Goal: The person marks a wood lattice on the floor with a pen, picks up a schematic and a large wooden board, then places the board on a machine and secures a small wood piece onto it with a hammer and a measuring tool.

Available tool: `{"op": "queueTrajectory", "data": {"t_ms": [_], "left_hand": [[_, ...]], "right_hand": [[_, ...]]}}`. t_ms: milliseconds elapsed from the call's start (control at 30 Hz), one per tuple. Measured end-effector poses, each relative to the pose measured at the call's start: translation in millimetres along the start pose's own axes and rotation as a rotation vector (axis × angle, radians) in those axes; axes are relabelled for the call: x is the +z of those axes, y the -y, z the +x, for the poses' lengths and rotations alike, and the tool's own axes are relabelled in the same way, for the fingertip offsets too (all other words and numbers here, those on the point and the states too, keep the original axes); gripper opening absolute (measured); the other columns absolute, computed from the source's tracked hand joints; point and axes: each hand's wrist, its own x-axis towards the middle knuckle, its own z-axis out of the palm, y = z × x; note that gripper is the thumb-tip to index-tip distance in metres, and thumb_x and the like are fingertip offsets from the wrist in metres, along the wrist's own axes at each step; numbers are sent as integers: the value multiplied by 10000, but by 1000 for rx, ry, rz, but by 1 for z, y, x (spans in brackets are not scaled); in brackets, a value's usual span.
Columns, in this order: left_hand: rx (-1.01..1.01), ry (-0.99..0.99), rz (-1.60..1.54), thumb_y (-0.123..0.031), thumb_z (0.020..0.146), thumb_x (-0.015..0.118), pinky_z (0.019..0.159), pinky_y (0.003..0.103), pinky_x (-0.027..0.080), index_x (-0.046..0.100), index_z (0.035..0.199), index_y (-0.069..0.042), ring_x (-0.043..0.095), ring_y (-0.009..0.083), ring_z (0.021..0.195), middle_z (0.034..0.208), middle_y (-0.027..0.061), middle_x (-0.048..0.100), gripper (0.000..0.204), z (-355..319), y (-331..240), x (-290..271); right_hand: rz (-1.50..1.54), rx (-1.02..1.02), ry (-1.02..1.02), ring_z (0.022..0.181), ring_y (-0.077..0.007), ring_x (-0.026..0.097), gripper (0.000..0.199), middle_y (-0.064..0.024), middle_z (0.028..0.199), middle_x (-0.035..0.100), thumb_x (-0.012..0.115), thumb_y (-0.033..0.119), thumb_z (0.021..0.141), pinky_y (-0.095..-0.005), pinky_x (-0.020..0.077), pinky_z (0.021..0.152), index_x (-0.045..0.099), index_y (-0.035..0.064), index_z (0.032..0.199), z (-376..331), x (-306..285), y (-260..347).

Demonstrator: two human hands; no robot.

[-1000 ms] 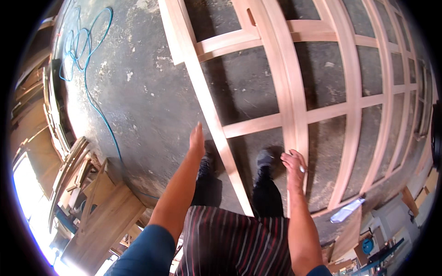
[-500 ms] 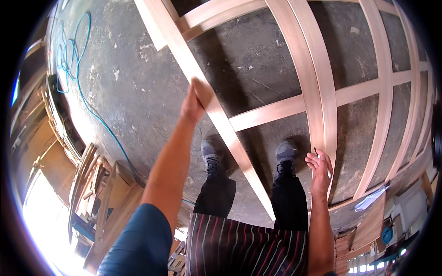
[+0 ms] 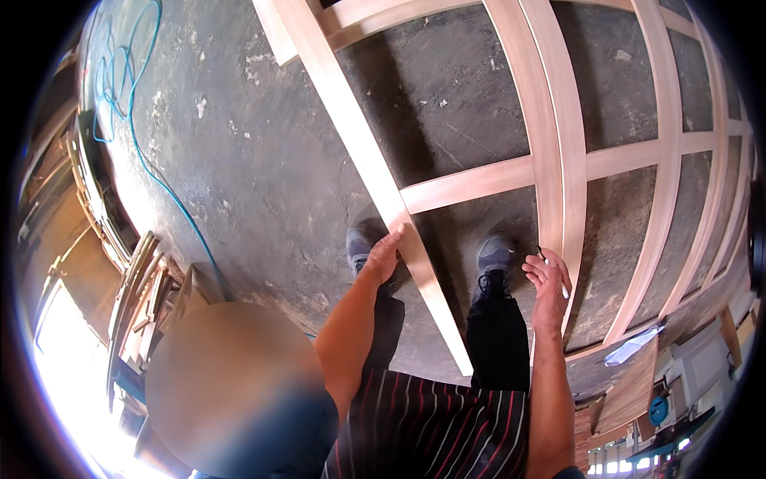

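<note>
A long pale wooden board slants from the top toward my feet, part of a frame of joined wooden strips. My left hand grips this board's left edge just below where a crosspiece meets it. Over on the right, my right hand holds a slim white pen with a dark tip, its fingers curled. That hand is beside a pair of long upright strips lying close together. Part of my left arm is hidden by a blurred round patch.
More strips of the frame extend to the right. A blue hose lies coiled on the grey concrete floor at left. Stacked wood pieces stand at lower left. My shoes are close to the boards. A pale blue sheet lies at right.
My left hand has slid down along the slanting board, nearer to me, past the crosspiece joint. My right hand keeps the pen and has barely moved.
</note>
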Motion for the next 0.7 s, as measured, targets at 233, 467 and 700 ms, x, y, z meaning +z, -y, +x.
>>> {"op": "queueTrajectory", "data": {"t_ms": [233,467,700], "left_hand": [[309,156,-277,-416,985,584,1093,422,400,506,1404,-141,553,200,1203,1322,17,584,507,23,-69,10],[508,357,-283,-286,984,607,887,430,561,603,1143,-54,668,244,1005,1095,100,670,281,71,-341,-2],[641,-117,-209,-322,924,701,938,417,542,579,1239,-39,635,275,1103,1203,113,643,441,55,-387,78]], "right_hand": [[-18,38,-7,918,-228,669,448,-163,1037,697,476,323,1012,-327,498,876,555,-23,1285,1,-7,-10],[-66,-7,77,947,-221,653,465,-144,1058,691,502,375,1015,-349,483,898,557,11,1299,10,8,-2],[-140,-151,-21,959,-232,657,448,-154,1055,684,486,358,1029,-360,491,886,567,-1,1284,16,22,18]]}}
